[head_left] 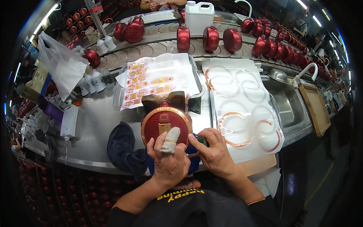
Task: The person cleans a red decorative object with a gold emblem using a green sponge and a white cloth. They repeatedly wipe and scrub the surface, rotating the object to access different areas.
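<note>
A round, flat red bottle (155, 130) lies tilted toward me in a dark cradle (185, 99), with blue material under its near side. An orange-gold ring-shaped label (184, 115) runs along its rim, and a small gold label (164, 127) sits on its face. My left hand (168, 160) rests on the lower face with its fingers apart; a white cloth wrap (173, 137) covers one finger, just beside the gold label. At the right rim, my right hand (217, 153) grips the bottle's edge, its thumb on the ring label. The right fingertips are partly hidden.
A sheet of gold labels (132, 89) lies on a tray behind the bottle. Clear film with ring labels (247, 108) is on the right, before a sink (287, 108). A dark cloth (123, 147) lies left. Red bottles (210, 39) and a white jug (196, 19) stand on a conveyor.
</note>
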Motion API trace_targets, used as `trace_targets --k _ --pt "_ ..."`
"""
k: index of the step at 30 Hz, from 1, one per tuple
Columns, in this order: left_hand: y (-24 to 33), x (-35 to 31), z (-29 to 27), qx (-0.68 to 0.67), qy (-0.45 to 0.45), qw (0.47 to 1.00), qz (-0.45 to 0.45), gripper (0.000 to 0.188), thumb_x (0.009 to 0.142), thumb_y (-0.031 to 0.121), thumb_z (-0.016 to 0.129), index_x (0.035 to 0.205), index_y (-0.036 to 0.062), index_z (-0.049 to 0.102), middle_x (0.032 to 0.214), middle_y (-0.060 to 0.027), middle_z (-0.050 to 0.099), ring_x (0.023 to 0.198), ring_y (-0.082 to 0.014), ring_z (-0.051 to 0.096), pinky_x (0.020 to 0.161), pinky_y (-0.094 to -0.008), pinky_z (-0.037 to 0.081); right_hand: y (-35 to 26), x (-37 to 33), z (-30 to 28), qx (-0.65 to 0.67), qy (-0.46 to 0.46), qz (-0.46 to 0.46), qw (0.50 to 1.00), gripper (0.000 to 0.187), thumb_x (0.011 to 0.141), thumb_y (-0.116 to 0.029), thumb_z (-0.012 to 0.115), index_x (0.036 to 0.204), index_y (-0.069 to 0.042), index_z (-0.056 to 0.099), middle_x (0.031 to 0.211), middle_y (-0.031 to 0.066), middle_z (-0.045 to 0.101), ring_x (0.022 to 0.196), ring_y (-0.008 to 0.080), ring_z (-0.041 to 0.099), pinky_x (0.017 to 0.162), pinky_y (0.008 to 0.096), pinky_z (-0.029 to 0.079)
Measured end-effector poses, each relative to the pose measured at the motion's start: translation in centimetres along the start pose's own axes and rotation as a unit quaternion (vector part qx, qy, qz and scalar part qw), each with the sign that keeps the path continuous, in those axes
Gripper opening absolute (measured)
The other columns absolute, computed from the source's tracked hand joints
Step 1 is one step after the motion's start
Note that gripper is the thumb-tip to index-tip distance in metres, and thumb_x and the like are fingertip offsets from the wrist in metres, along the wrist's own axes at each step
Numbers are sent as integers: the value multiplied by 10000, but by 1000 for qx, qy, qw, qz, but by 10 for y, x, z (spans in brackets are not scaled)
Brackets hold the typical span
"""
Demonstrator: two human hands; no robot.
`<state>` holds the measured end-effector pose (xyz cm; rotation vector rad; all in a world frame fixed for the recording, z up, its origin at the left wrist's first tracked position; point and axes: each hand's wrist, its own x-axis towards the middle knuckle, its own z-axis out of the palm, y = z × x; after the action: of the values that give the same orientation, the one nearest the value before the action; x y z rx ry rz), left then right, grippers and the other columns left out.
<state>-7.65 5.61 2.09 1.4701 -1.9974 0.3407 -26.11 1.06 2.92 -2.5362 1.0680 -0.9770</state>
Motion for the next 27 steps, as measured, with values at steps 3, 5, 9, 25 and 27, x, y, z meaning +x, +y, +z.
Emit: trace_targets --k 3,5,9,25,27 --pt "-2 -5 -2 -14 11 1000 9 194 763 93 697 950 103 645 1188 -243 640 1286 -417 499 1150 -612 223 0 -1 1 -5 -5 -1 1000 624 770 13 720 1377 -121 658 1186 121 578 1153 346 554 976 455 472" --pt "-5 -7 -4 -19 24 999 26 198 766 92 689 959 108 649 1184 -237 651 1277 -407 515 1157 -607 213 -2 0 1 1 -3 0 1000 640 764 35 705 1383 -119 652 1188 126 576 1151 351 554 981 459 472" --pt "-10 -11 -5 -38 61 996 53 172 792 131 696 957 123 652 1188 -223 659 1272 -389 525 1167 -592 192 -2 2 1 -4 -1 -6 1000 658 754 64 681 1388 -111 647 1186 133 573 1145 360 553 987 472 472" --pt "-10 -16 1 15 42 999 0 214 796 136 700 993 162 621 1282 -166 613 1354 -357 444 1120 -604 234 11 -5 18 -23 20 -11 999 680 739 83 672 1386 -126 660 1163 135 571 1153 368 558 977 492 463" --pt "-12 -19 -1 21 48 999 -3 195 811 143 686 991 189 628 1293 -131 634 1351 -321 463 1119 -602 234 11 -6 18 -34 18 -9 999 681 742 84 668 1388 -131 659 1164 133 572 1156 362 559 976 490 463"
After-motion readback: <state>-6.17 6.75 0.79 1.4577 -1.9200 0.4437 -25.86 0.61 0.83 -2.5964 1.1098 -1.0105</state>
